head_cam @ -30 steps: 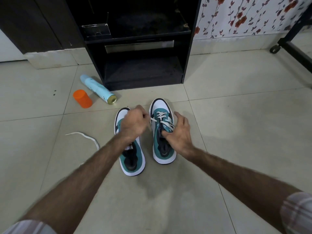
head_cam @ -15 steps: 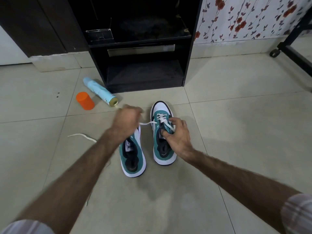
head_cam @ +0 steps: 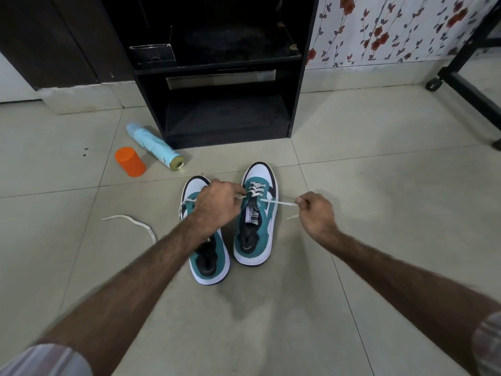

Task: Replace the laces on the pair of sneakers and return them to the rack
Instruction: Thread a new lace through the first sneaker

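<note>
floor (head_cam: 379, 185): glossy pale-green square tiles, thin dark grout lines, soft reflections
sneakers: pair at frame centre on the floor, toes pointing toward the rack, side by side, just apart
right sneaker (head_cam: 256, 221): teal suede-look panels, white toe and thick white sole, dark collar, tongue label showing; partly laced near the toe
left sneaker (head_cam: 208, 253): same make, front half hidden under the left wrist
lace (head_cam: 276, 203): flat off-white woven strip, runs taut from the right sneaker's eyelets out to the right
right hand (head_cam: 315, 211): fingers curled, pinches the lace end, held right of the right sneaker
left hand (head_cam: 219, 203): fingers bent, tips at the left-side eyelets of the right sneaker, pinching lace there; exact grip hard to tell
loose lace (head_cam: 135, 222): flat white, curved on tiles at centre left
rack (head_cam: 217, 85): black matte open-shelf unit, boxy, upper centre
spray can (head_cam: 154, 146): pale-blue cylinder lying on its side, metal rim, left of rack
cap (head_cam: 130, 162): orange plastic, cylindrical, just beside the can
wall (head_cam: 393, 28): white paper, red flower print, upper right
</note>
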